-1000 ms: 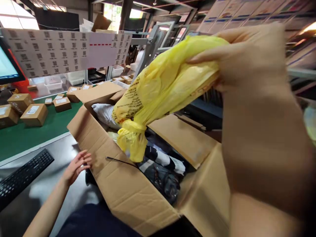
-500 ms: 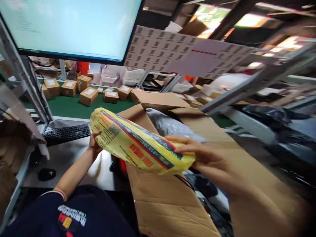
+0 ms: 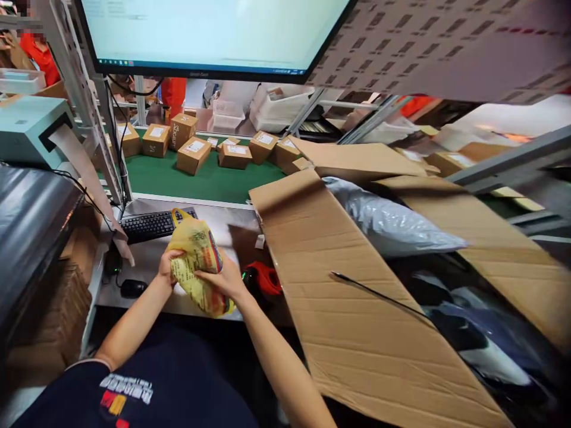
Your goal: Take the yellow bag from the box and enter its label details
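Observation:
A yellow plastic bag (image 3: 194,238) with printed text and a blue and red stripe is held in front of my body, over the steel bench. My left hand (image 3: 168,266) grips its left edge. My right hand (image 3: 227,278) is wrapped round its right side, thumb across the front. What the bag contains is hidden. Just behind it lies a black keyboard (image 3: 147,226), partly covered by the bag. To the right stands a large open cardboard box (image 3: 330,285) holding a grey plastic-wrapped parcel (image 3: 383,220) and dark plastic-wrapped items.
A monitor (image 3: 214,35) hangs above the bench. Several labelled cartons (image 3: 194,156) sit on a green conveyor (image 3: 214,181) behind. A mouse (image 3: 132,289) lies left, and a red and black device (image 3: 265,278) is beside the box. A printer (image 3: 31,128) stands at the left.
The yellow bag has moved left, away from the open box, and now sits more upright and bunched. My right hand has come in close to my left. The view has turned.

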Available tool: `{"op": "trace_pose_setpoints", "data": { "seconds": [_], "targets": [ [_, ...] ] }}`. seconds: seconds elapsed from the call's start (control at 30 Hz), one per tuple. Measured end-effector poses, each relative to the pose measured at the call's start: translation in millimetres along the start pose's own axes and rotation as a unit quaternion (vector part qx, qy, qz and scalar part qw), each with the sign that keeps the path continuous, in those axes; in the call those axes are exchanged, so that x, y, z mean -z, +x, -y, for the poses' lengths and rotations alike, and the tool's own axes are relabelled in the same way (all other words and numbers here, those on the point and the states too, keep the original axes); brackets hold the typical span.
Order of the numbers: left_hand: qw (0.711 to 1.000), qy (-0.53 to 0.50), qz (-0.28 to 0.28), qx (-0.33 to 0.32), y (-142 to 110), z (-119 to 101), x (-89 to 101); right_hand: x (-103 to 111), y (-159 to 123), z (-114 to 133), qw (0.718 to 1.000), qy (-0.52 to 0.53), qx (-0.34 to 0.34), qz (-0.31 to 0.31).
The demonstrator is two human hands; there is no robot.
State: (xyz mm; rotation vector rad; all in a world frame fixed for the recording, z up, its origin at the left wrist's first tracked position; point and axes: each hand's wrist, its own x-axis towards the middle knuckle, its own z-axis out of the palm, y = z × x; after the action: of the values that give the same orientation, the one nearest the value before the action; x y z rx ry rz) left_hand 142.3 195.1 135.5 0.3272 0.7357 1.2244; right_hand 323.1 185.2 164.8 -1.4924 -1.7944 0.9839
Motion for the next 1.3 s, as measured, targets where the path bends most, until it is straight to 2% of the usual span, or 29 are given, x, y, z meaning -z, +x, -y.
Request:
{"op": "trace_pose_setpoints", "data": {
  "seconds": [0.1, 0.17, 0.23, 0.3, 0.37, 0.43, 0.5, 0.6, 0.7, 0.77, 0.83, 0.87, 0.93, 1.0, 1.13, 1.3],
  "targets": [
    [0.999, 0.043, 0.016, 0.002, -6, -15, 19.9, -5, -11, -3, 0.999, 0.018, -0.017, 0.02],
    [0.989, 0.13, -0.009, -0.068, -9, -25, 29.4, 0, -18, 0, 0.999, -0.025, -0.014, 0.022],
    [0.961, 0.229, -0.051, -0.149, -9, -29, 36.4, 3, -20, 4, 0.992, -0.126, 0.001, 0.018],
    [0.939, 0.286, -0.075, -0.177, -4, -24, 41.3, -1, -18, 5, 0.967, -0.253, 0.021, 0.026],
    [0.942, 0.277, -0.104, -0.162, 5, -9, 46.3, -12, -14, -2, 0.932, -0.35, 0.063, 0.07],
    [0.949, 0.234, -0.158, -0.141, 16, 13, 55.8, -31, -14, -17, 0.905, -0.395, 0.099, 0.122],
    [0.95, 0.196, -0.214, -0.116, 23, 37, 72.2, -54, -22, -38, 0.906, -0.378, 0.103, 0.162],
    [0.944, 0.179, -0.267, -0.075, 23, 67, 104.7, -83, -49, -75, 0.929, -0.295, 0.097, 0.201],
    [0.938, 0.161, -0.302, -0.044, 16, 82, 131.7, -88, -70, -105, 0.952, -0.167, 0.118, 0.228],
    [0.937, 0.16, -0.308, -0.032, 13, 82, 142.1, -77, -71, -121, 0.972, -0.107, 0.096, 0.184],
    [0.939, 0.169, -0.3, -0.023, 11, 76, 147.7, -65, -62, -134, 0.983, -0.141, 0.042, 0.106],
    [0.94, 0.178, -0.291, -0.018, 10, 71, 149.1, -60, -57, -138, 0.979, -0.187, 0.009, 0.085],
    [0.942, 0.202, -0.267, -0.004, 10, 59, 150.0, -58, -49, -144, 0.961, -0.26, -0.041, 0.089],
    [0.94, 0.236, -0.245, 0.008, 13, 49, 148.8, -65, -49, -147, 0.949, -0.289, -0.055, 0.113],
    [0.915, 0.312, -0.255, -0.005, 27, 46, 143.7, -82, -64, -149, 0.956, -0.282, -0.026, 0.079],
    [0.9, 0.351, -0.259, 0.002, 36, 51, 146.9, -84, -74, -159, 0.967, -0.243, -0.045, 0.065]
  ]
}}
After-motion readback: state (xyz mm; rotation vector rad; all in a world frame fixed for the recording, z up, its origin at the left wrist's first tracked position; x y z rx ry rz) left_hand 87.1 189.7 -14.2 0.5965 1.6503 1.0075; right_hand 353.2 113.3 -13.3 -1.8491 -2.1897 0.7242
